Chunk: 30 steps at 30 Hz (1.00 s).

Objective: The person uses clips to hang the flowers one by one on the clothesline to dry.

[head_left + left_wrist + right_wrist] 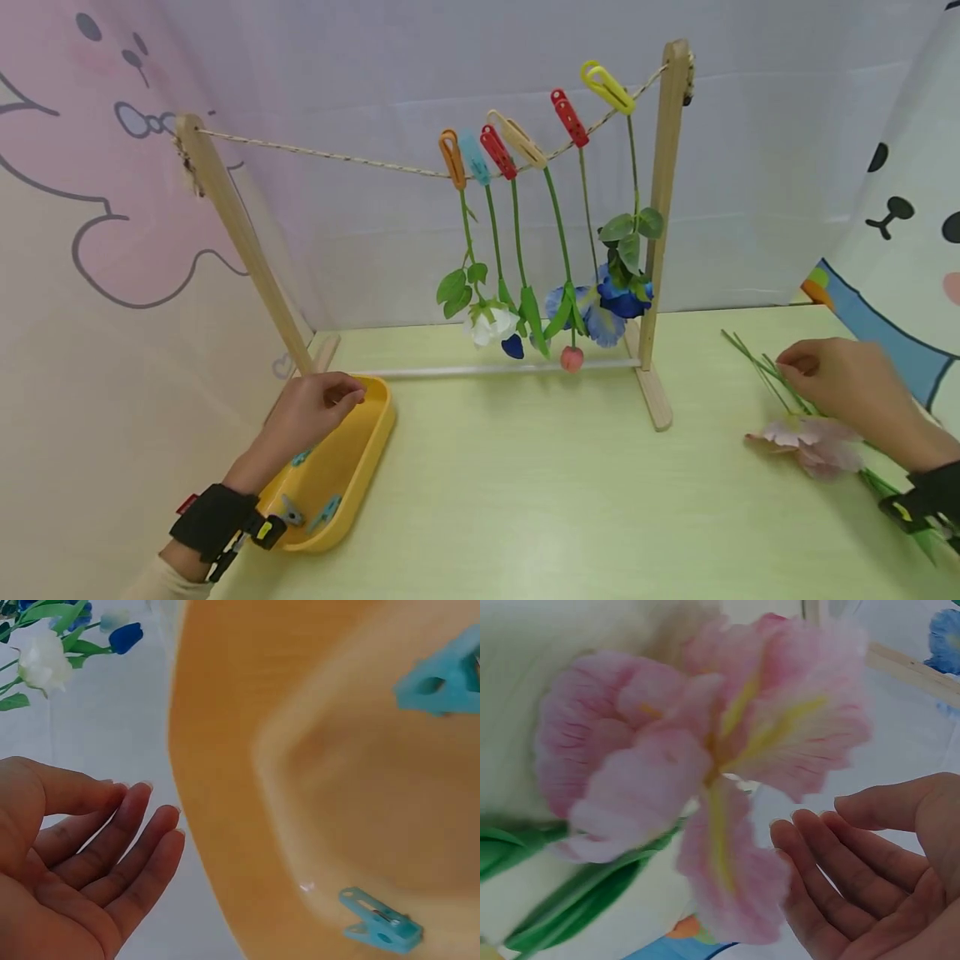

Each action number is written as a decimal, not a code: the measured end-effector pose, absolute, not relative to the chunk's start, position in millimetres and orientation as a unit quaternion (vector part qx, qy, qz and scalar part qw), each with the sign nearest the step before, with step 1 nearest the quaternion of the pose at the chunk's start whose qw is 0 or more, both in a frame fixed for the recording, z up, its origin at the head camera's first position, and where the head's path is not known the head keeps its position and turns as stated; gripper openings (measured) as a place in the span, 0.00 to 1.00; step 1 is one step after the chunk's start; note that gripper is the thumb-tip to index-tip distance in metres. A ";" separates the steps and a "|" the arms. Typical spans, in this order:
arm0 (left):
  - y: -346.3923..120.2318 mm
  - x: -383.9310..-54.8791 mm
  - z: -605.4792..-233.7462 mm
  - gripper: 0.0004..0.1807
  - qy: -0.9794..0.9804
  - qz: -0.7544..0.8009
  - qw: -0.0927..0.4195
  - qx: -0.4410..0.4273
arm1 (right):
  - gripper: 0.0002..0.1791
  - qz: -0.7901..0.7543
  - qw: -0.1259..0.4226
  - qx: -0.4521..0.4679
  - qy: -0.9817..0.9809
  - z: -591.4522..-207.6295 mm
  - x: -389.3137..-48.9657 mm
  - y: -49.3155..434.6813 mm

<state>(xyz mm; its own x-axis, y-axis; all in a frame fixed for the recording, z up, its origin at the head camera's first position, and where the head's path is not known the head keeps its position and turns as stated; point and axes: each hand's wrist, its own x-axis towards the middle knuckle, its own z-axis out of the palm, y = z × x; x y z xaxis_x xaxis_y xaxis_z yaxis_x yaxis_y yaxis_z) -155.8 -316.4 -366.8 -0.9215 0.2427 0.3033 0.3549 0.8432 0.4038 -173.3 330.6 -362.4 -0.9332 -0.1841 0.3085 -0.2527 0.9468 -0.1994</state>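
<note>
Over the far end of a yellow tray (386,417), my left hand (311,408) hovers with loosely bent fingers and nothing between them. Inside that tray lie several small clothespins, among them a teal clothespin (382,921). On the right side of the table, my right hand (847,392) is above the green stems (765,375) of artificial flowers, its fingertips close over them. Its fingers (847,877) are relaxed and grip nothing in the right wrist view. A pink iris-like flower (720,742) fills much of that view, beside the fingertips.
A rope (322,154) runs between two wooden posts, the left post (247,242) and the right post (667,167). Several coloured clothespins, such as a yellow clothespin (607,87), hold flowers head-down, including a white flower (491,323). A white bar (480,369) joins the post bases.
</note>
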 end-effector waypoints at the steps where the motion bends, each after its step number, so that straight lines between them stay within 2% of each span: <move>1: -318.0 -155.2 -369.2 0.05 -0.953 -0.227 0.124 -0.156 | 0.09 0.117 0.135 0.108 -0.978 -365.7 -172.6 331.7; 7: -326.7 -152.4 -380.3 0.03 -0.953 -0.215 0.135 -0.165 | 0.12 0.128 0.077 0.085 -0.985 -383.0 -169.3 339.3; 15: -338.5 -151.2 -380.7 0.05 -0.966 -0.187 0.082 -0.158 | 0.20 0.135 0.002 0.056 -0.989 -391.2 -163.0 344.1; 24: -345.4 -162.0 -379.0 0.03 -0.978 -0.141 0.043 -0.150 | 0.21 0.134 -0.003 0.051 -0.990 -400.7 -168.2 345.9; 30: -355.9 -166.3 -382.6 0.08 -0.987 -0.103 0.005 -0.127 | 0.23 0.132 -0.016 0.046 -0.990 -401.5 -172.6 345.1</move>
<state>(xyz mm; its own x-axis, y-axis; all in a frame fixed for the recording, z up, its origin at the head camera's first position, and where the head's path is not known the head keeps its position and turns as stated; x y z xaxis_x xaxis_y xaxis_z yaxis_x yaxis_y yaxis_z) -166.3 -355.9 -382.6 -0.9676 0.2498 0.0367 0.2520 0.9466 0.2010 -172.6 345.1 -401.5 -0.9952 -0.0957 -0.0191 -0.0874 0.9610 -0.2623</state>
